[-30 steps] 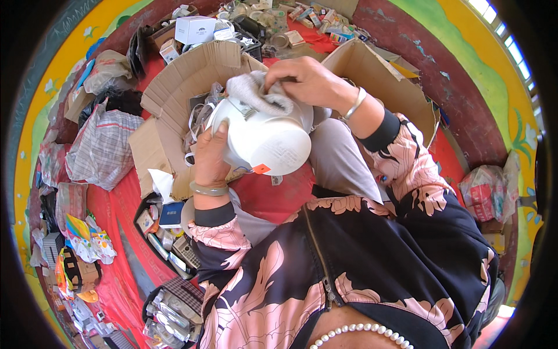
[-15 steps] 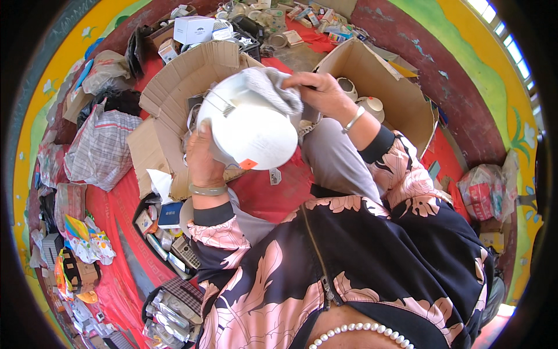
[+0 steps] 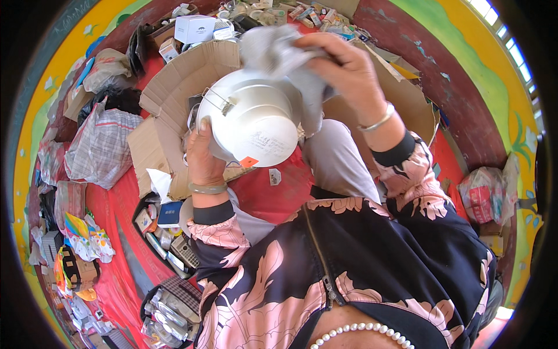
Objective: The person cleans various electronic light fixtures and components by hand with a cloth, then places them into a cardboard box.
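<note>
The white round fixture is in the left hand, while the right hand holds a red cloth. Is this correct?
No: the cloth is grey, not red, as the head view shows. The white round fixture is in the left hand, and the right hand holds the cloth.

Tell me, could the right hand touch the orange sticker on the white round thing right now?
Probably yes: nothing covers the orange sticker, and the right hand is near the white round thing. That hand holds a grey cloth, though, which might get in the way.

Left hand (image 3: 204, 156) grips a white fixture (image 3: 261, 131) — right hand (image 3: 347, 72), a grey cloth (image 3: 272, 51).
</note>
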Available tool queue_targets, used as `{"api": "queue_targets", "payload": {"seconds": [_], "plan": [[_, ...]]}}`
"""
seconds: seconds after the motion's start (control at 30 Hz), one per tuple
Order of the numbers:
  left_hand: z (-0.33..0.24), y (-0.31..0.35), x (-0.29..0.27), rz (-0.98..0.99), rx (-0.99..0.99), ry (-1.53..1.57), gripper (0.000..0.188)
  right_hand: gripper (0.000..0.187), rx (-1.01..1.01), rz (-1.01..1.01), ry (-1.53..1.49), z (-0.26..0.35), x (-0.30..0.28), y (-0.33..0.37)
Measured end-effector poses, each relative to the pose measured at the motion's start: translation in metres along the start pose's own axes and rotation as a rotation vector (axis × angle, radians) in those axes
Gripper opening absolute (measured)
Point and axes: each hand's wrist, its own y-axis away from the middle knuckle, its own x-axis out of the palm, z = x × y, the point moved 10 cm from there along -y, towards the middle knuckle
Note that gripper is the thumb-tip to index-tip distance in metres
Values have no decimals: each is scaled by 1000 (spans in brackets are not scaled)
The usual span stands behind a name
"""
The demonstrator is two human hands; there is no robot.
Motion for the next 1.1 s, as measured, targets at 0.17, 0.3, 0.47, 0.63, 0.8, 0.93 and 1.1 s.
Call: {"api": "queue_targets", "payload": {"seconds": [0.17, 0.3, 0.47, 0.63, 0.8, 0.93, 1.1], "plan": [[6, -4, -8, -13, 9, -37, 47, 22, -657, 282, 415, 33, 92, 8], [0, -1, -11, -47, 39, -60, 48, 22, -604, 366, 329, 15, 92, 0], [-12, -1, -16, -70, 74, 49, 49, 26, -417, 332, 337, -14, 68, 7], [-15, -8, -46, -187, 123, 383, 46, 26, 0, 44, 235, -80, -1, 13], [-24, -10, -43, -152, 197, 471, 47, 21, 540, -326, -590, -117, -22, 32], [-21, -12, -38, -204, 216, 433, 45, 19, 521, -281, -619, -105, 6, 38], [-25, -10, -37, -218, 260, 447, 43, 22, -69, -73, 313, -42, 82, 37]]}}
